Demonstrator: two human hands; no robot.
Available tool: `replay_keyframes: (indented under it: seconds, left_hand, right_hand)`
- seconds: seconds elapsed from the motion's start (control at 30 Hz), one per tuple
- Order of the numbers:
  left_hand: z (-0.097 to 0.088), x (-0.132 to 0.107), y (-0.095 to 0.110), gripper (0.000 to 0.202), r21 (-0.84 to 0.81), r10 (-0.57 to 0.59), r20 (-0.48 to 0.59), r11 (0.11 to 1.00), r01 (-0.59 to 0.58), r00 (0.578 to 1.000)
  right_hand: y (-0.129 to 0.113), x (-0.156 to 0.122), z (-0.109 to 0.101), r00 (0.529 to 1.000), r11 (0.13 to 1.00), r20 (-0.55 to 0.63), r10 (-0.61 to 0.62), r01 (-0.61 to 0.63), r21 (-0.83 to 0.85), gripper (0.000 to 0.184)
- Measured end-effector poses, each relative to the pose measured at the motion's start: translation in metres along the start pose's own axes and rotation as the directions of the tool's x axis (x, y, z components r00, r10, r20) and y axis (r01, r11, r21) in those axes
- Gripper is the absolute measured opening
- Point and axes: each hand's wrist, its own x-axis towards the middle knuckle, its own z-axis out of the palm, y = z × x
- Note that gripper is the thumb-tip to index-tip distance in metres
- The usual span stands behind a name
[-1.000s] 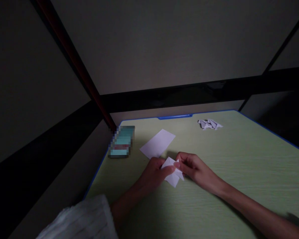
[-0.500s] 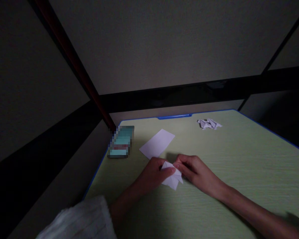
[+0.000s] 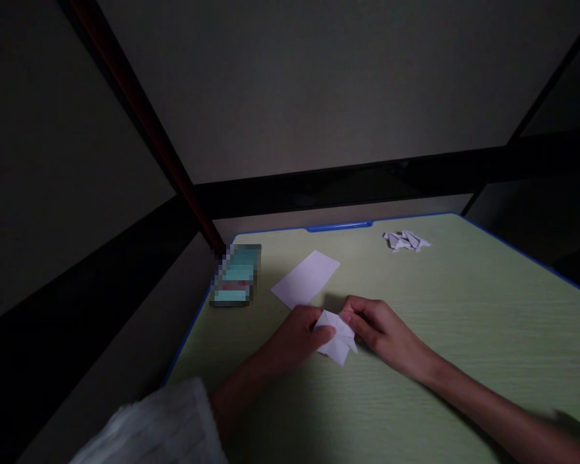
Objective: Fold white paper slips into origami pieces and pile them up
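A small, partly folded piece of white paper [image 3: 337, 336] sits low over the pale green table [image 3: 464, 309], held between both hands. My left hand [image 3: 294, 338] pinches its left side with thumb and fingers closed. My right hand [image 3: 379, 330] pinches the right side, fingertips pressed on a fold. Just behind the hands lies a flat white sheet [image 3: 305, 278].
A blurred teal and dark box [image 3: 236, 275] lies near the table's left edge. A small heap of folded white paper pieces [image 3: 406, 240] rests at the far right. The table has a blue rim [image 3: 339, 226], with a dark rail and a wall behind it.
The hands stay in place. The fingers have shifted slightly on the folded paper, which has turned a little between them.
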Motion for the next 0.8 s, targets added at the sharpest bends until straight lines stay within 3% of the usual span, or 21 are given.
replay_keyframes:
  seconds: [0.17, 0.43, 0.8]
  left_hand:
    - [0.0005, 0.0022, -0.0015, 0.010, -0.109, -0.009, 0.009, 0.994, 0.010, 1.000]
    - [-0.0014, 0.0021, 0.0018, 0.023, -0.033, -0.016, -0.133, 0.999, 0.011, 0.991]
    - [-0.0023, -0.0017, 0.0006, 0.024, -0.020, 0.058, -0.091, 0.998, -0.060, 0.994]
  right_hand:
    - [0.0028, 0.0012, -0.0010, 0.999, 1.000, -0.039, 0.020, -0.020, 0.022, 0.025]
    - [0.0050, 0.0027, 0.0042, 0.998, 0.975, -0.028, 0.055, -0.047, 0.216, 0.026]
    - [0.0033, 0.0019, 0.0046, 0.993, 0.909, 0.059, 0.103, -0.118, 0.400, 0.037]
